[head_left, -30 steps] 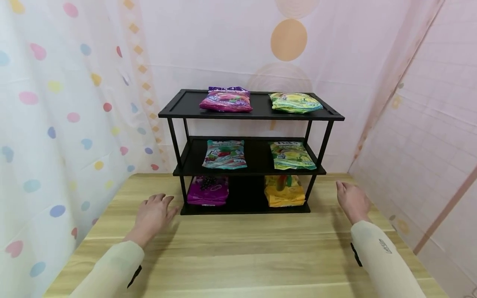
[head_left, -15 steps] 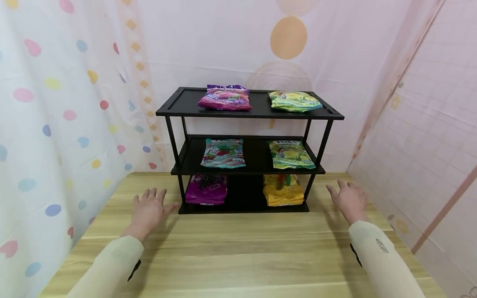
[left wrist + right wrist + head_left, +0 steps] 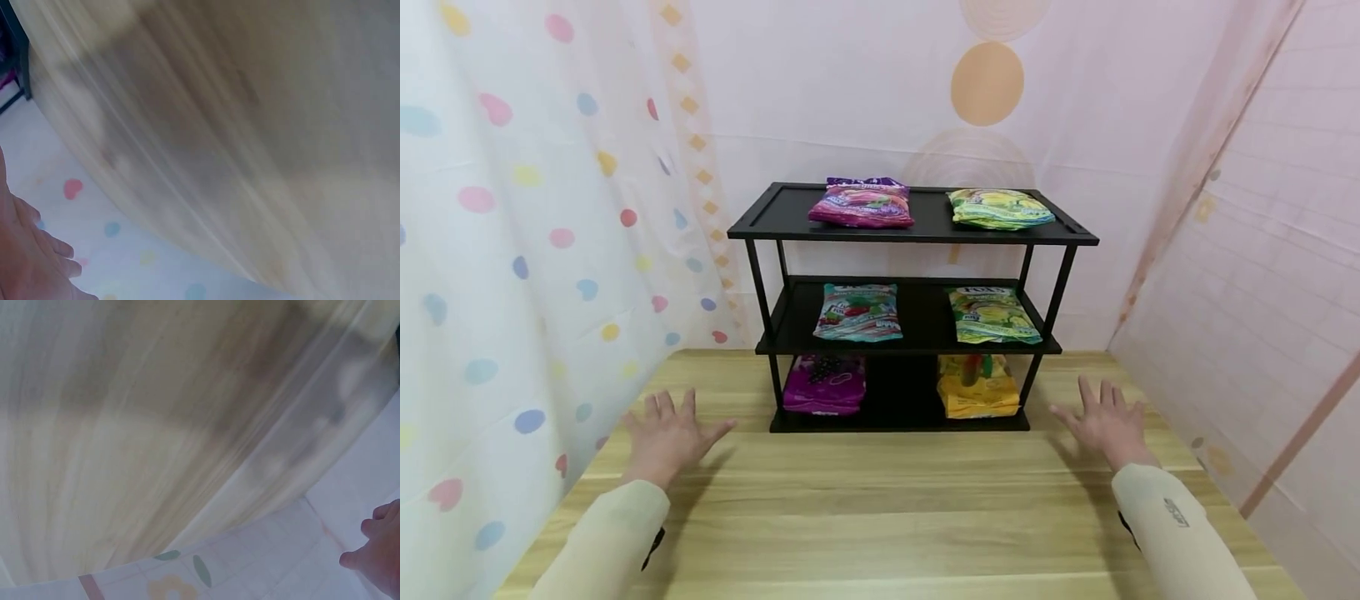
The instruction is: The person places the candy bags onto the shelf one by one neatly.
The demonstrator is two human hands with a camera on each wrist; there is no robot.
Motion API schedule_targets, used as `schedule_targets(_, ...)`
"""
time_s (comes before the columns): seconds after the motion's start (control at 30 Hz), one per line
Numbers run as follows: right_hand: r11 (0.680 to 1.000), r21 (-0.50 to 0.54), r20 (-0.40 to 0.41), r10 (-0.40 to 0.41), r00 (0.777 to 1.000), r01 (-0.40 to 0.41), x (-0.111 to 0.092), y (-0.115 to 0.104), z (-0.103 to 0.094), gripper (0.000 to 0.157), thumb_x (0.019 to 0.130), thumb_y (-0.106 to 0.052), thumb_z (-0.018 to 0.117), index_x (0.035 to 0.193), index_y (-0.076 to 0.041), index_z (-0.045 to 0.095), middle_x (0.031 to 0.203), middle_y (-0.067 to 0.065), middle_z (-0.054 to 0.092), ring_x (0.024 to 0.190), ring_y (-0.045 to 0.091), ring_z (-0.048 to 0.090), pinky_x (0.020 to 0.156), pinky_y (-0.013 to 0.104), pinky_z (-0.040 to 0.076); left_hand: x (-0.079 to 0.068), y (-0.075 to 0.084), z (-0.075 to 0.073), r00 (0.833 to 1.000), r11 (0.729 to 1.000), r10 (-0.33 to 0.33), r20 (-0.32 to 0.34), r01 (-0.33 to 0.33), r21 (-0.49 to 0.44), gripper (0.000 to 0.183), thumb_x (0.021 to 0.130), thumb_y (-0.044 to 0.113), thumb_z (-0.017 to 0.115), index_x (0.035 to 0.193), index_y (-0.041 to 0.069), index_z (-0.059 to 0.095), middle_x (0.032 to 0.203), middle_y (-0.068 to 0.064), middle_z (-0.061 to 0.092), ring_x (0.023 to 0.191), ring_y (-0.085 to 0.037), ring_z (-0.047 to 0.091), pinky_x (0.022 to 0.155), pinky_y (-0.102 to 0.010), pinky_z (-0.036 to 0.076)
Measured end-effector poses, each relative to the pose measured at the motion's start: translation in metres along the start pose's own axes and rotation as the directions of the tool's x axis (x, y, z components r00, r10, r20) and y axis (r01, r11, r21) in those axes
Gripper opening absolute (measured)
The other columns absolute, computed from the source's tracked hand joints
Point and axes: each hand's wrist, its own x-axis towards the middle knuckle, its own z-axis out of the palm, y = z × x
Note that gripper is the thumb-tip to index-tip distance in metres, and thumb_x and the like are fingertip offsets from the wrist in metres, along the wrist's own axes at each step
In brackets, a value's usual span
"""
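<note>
My left hand hovers over the table left of a black three-tier rack, its fingers spread and holding nothing. To the rack's right, my right hand is held the same way, fingers apart. On the top shelf lie a pink-purple candy bag and a yellow-green candy bag. The middle shelf bears a teal candy bag and a green-yellow candy bag. Below, a purple bag sits at left and a yellow bag at right, their tops partly hidden by the middle shelf.
The wooden table spreads in front of the rack. A dotted curtain hangs along the left, and pinkish cloth stands at the back and right, close to the table edges.
Both hands have spread their fingers. My left hand has moved left and nearer to me, away from the rack. The bags and rack stay in place; the head view has shifted slightly.
</note>
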Motion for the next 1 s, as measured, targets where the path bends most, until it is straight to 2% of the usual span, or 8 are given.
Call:
schedule_targets(0.23,1.000,-0.004,0.005,-0.021,1.000,0.021,-0.003,0.006,0.008,0.098,0.096,-0.074,0.026,0.154,0.005,0.020,0.151,0.044,0.007,0.139,0.060,0.011,0.104,0.077,0.001,-0.004,-0.009,0.000,1.000,0.998,-0.008,0.022,0.009,-0.055,0.108,0.091,0.078,0.033,0.150,-0.012,0.020,0.145,-0.052,0.005,0.134,-0.067,0.004,0.096,-0.083,-0.002)
schedule_targets(0.43,1.000,-0.022,-0.010,-0.021,1.000,0.021,-0.004,0.005,0.008,0.098,0.096,-0.074,0.028,0.154,0.004,0.023,0.151,0.045,0.010,0.138,0.060,0.014,0.104,0.077,0.003,-0.006,-0.010,0.001,1.000,0.998,-0.004,0.026,0.006,-0.055,0.110,0.090,0.078,0.036,0.151,-0.012,0.019,0.145,-0.051,0.007,0.134,-0.067,0.004,0.096,-0.083,-0.004)
schedule_targets(0.7,0.999,-0.028,-0.024,-0.016,1.000,0.015,-0.003,0.006,0.006,0.099,0.095,-0.075,0.027,0.154,0.004,0.022,0.151,0.044,0.009,0.139,0.060,0.012,0.104,0.077,0.002,-0.005,-0.005,-0.001,1.000,0.999,0.014,0.013,-0.013,-0.052,0.109,0.090,0.078,0.039,0.151,-0.011,0.021,0.145,-0.051,0.009,0.134,-0.066,0.007,0.096,-0.083,-0.001)
schedule_targets(1.0,1.000,-0.022,-0.007,-0.018,1.000,0.018,-0.003,0.005,0.007,0.102,0.093,-0.078,0.022,0.155,0.003,0.020,0.151,0.044,0.006,0.139,0.060,0.009,0.104,0.077,0.000,0.000,0.006,0.001,0.997,0.998,0.052,0.048,-0.052,-0.019,0.112,0.087,0.083,0.035,0.153,-0.006,0.022,0.149,-0.046,0.012,0.136,-0.063,0.010,0.098,-0.082,0.001)
